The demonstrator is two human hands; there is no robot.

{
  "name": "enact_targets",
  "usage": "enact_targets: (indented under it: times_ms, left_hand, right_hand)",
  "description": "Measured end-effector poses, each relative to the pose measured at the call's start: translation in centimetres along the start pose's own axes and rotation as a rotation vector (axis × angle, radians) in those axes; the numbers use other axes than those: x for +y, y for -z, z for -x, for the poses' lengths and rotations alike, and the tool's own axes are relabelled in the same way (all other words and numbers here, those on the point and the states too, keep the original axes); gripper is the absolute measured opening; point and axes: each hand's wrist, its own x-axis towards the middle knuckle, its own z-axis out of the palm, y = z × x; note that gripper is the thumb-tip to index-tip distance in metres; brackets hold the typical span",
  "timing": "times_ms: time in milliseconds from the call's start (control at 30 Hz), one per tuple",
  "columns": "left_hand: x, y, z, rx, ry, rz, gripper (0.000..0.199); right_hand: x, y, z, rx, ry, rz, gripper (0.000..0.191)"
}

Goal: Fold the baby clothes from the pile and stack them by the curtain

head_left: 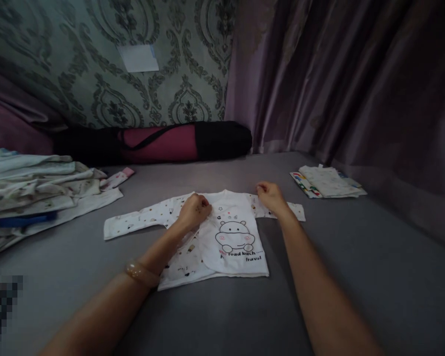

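A small white baby shirt (230, 237) lies spread flat on a grey surface (222, 316), its sleeves out to both sides and its hem toward the viewer. The front panel carries a line drawing of a hippo face with lettering beneath it; the sleeves and the other side of the body have a small scattered print. The left hand (196, 211) rests on the upper part of the shirt, left of the hippo drawing, fingers curled in narrowly; whether they pinch the fabric cannot be told. A bangle (141, 275) circles that wrist. The right hand (271, 197) is at the shirt's right sleeve as seen here, with thumb and fingertips drawn close together; whether cloth is between them cannot be told.

Left of the shirt is a loose pile of light-coloured clothes (33, 190), with something blue among them. Beyond the shirt's right sleeve sits a small stack of folded cloth (328, 182). Behind the shirt lies a long black and dark pink bag (163, 143), in front of a patterned wall (178, 64). Purple curtains (282, 74) hang behind and to the right of the shirt.
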Motion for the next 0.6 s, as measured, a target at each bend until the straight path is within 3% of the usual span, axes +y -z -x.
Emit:
enact_targets:
  times_ms: [67, 167, 233, 367, 467, 600]
  left_hand:
    - [0.2, -0.6, 0.2, 0.071, -0.117, -0.127, 0.015]
    - [0.7, -1.4, 0.6, 0.147, -0.301, -0.283, 0.037]
    - [0.7, -1.9, 0.8, 0.153, -0.403, -0.327, 0.046]
    - [-0.9, -3.3, 0.3, 0.090, -0.516, -0.171, 0.042]
    - [-2.3, -3.7, -0.3, 0.110, -0.583, -0.040, 0.039]
    - [-1.9, -1.9, 0.0, 0.128, -0.633, -0.029, 0.030]
  right_hand:
    - [-0.9, -1.1, 0.9, -0.061, 0.155, 0.166, 0.034]
    - [-2.5, -3.0, 2.9, -0.177, 0.370, 0.341, 0.044]
    - [-3.3, -4.3, 4.2, -0.236, 0.438, 0.428, 0.051]
    - [-3.8, -5.8, 5.4, -0.337, 0.401, 0.496, 0.062]
    - [-3.8, -5.4, 5.3, -0.363, 0.390, 0.477, 0.065]
    - [-3.5, -3.9, 4.9, -0.192, 0.340, 0.459, 0.067]
